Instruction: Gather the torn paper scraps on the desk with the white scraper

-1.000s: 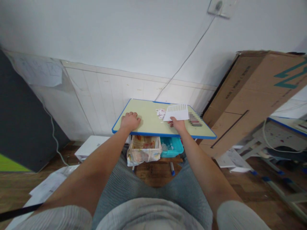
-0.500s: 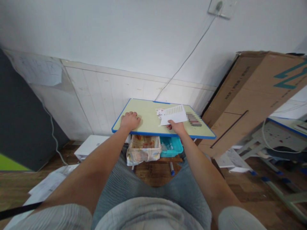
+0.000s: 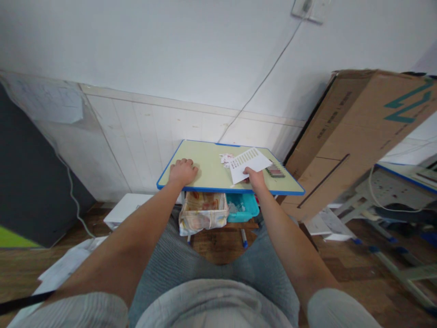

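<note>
My right hand (image 3: pixel 254 177) pinches the lower edge of a white card (image 3: pixel 248 163) with rows of slots or printed bars across it. The thumb lies on top of the card, and the other fingers are mostly hidden beneath it. Just left of the card, a small heap of white and reddish paper scraps (image 3: pixel 226 159) lies on the pale green desk (image 3: pixel 208 175) with blue edging. My left hand (image 3: pixel 183 172) rests on the desk's left side, palm down, fingers loosely spread and holding nothing. A dark, pixelated flat object (image 3: pixel 275 170) lies right of the card, partly covered by it.
Under the desktop sit a cloth-lined basket (image 3: pixel 203 221) and a turquoise basket (image 3: pixel 252 209) with small pieces inside. A tall cardboard box (image 3: pixel 344 132) leans at the right. A white box (image 3: pixel 128 207) stands at the floor's left. A cable (image 3: pixel 262 84) runs down the wall behind the desk.
My right hand has turned and slightly raised the card, so it sits more tilted and covers more of the dark object. My left hand stays in place on the desk. The view has shifted slightly.
</note>
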Action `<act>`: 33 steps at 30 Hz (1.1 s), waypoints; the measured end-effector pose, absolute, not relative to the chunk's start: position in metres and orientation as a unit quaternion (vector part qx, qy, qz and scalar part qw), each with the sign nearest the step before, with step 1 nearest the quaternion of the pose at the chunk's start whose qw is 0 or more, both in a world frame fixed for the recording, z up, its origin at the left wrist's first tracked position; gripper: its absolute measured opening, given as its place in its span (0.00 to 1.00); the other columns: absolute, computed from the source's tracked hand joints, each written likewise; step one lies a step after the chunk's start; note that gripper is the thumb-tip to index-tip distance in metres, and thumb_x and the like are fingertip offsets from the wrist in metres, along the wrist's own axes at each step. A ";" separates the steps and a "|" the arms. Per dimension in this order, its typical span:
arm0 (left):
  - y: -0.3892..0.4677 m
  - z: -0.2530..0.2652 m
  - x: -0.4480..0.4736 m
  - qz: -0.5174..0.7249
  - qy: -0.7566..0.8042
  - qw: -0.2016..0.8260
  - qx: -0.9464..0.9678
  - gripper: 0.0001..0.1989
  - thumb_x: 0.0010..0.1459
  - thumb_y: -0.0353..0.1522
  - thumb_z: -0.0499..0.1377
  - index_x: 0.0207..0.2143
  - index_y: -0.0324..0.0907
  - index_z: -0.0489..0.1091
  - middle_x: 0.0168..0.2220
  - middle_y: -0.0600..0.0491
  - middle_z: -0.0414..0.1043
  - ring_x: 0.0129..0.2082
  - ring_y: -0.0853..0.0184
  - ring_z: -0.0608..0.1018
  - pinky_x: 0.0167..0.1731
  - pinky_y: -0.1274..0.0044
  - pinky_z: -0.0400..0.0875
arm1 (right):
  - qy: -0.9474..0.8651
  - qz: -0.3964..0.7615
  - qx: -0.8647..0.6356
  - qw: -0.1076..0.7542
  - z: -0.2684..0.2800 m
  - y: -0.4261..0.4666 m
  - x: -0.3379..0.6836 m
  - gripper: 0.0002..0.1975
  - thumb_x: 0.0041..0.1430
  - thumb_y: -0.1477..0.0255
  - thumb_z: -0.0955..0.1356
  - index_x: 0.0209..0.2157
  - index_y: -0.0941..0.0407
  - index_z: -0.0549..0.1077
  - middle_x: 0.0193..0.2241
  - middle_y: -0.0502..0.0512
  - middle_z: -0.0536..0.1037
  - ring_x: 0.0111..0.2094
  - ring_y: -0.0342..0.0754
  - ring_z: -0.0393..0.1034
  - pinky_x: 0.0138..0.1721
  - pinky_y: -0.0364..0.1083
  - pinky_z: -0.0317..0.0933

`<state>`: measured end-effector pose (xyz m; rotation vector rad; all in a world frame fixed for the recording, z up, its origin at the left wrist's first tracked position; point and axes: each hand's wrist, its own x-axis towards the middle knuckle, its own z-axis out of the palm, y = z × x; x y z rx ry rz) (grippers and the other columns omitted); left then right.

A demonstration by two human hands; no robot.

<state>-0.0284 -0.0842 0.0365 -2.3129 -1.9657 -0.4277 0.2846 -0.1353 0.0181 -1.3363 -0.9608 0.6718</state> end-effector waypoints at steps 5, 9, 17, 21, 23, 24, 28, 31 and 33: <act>-0.083 0.035 -0.029 -0.145 -0.640 0.037 -0.754 0.29 0.77 0.41 0.50 0.69 0.39 0.80 0.72 0.32 0.79 0.72 0.42 0.77 0.68 0.55 0.74 | -0.425 0.308 -0.577 0.625 0.018 -0.137 0.283 0.12 0.38 0.71 0.72 0.30 0.51 0.75 0.28 0.50 0.84 0.28 0.54 0.77 0.22 0.45 0.68; -0.083 0.035 -0.029 -0.143 -0.639 0.040 -0.755 0.30 0.78 0.41 0.50 0.69 0.39 0.80 0.71 0.32 0.79 0.72 0.43 0.78 0.67 0.56 0.74 | -0.425 0.311 -0.576 0.625 0.018 -0.138 0.283 0.15 0.38 0.71 0.72 0.33 0.52 0.77 0.35 0.52 0.88 0.35 0.56 0.81 0.24 0.45 0.71; -0.083 0.036 -0.029 -0.144 -0.639 0.038 -0.755 0.30 0.77 0.41 0.50 0.68 0.38 0.80 0.72 0.32 0.79 0.72 0.44 0.77 0.67 0.57 0.74 | -0.425 0.319 -0.580 0.617 0.021 -0.139 0.283 0.16 0.39 0.70 0.72 0.36 0.53 0.77 0.36 0.54 0.88 0.35 0.56 0.81 0.24 0.45 0.70; -0.085 0.036 -0.029 -0.145 -0.638 0.037 -0.755 0.30 0.77 0.41 0.50 0.68 0.38 0.80 0.72 0.32 0.79 0.72 0.44 0.78 0.68 0.57 0.74 | -0.432 0.333 -0.576 0.609 0.021 -0.142 0.281 0.19 0.39 0.71 0.73 0.38 0.53 0.79 0.39 0.55 0.89 0.37 0.57 0.83 0.24 0.45 0.71; -0.085 0.036 -0.028 -0.145 -0.638 0.039 -0.755 0.30 0.77 0.41 0.49 0.68 0.37 0.80 0.72 0.32 0.79 0.72 0.43 0.78 0.68 0.56 0.74 | -0.430 0.336 -0.572 0.612 0.021 -0.143 0.282 0.20 0.39 0.72 0.73 0.39 0.53 0.80 0.39 0.54 0.90 0.37 0.57 0.83 0.24 0.45 0.71; -0.085 0.036 -0.028 -0.145 -0.638 0.040 -0.755 0.30 0.77 0.41 0.49 0.68 0.36 0.80 0.72 0.31 0.79 0.72 0.43 0.78 0.68 0.56 0.74 | -0.428 0.337 -0.570 0.615 0.021 -0.144 0.282 0.20 0.39 0.72 0.73 0.40 0.53 0.80 0.39 0.54 0.89 0.37 0.57 0.83 0.24 0.45 0.71; -0.084 0.035 -0.028 -0.144 -0.639 0.039 -0.755 0.30 0.77 0.41 0.49 0.68 0.36 0.80 0.71 0.31 0.79 0.72 0.42 0.77 0.67 0.55 0.74 | -0.409 0.332 -0.565 0.635 0.020 -0.141 0.284 0.17 0.40 0.73 0.73 0.37 0.53 0.79 0.35 0.50 0.87 0.32 0.53 0.80 0.21 0.43 0.67; -0.084 0.036 -0.029 -0.141 -0.639 0.034 -0.755 0.30 0.77 0.41 0.49 0.68 0.36 0.79 0.72 0.31 0.78 0.73 0.42 0.77 0.67 0.54 0.74 | -0.379 0.319 -0.570 0.655 0.019 -0.136 0.286 0.14 0.42 0.74 0.73 0.35 0.52 0.76 0.30 0.49 0.84 0.26 0.49 0.75 0.20 0.42 0.64; -0.084 0.036 -0.029 -0.140 -0.639 0.032 -0.756 0.30 0.77 0.41 0.49 0.69 0.36 0.79 0.73 0.31 0.78 0.73 0.42 0.76 0.68 0.54 0.74 | -0.358 0.309 -0.576 0.666 0.020 -0.132 0.287 0.10 0.48 0.73 0.73 0.36 0.52 0.75 0.26 0.47 0.81 0.23 0.48 0.73 0.20 0.42 0.64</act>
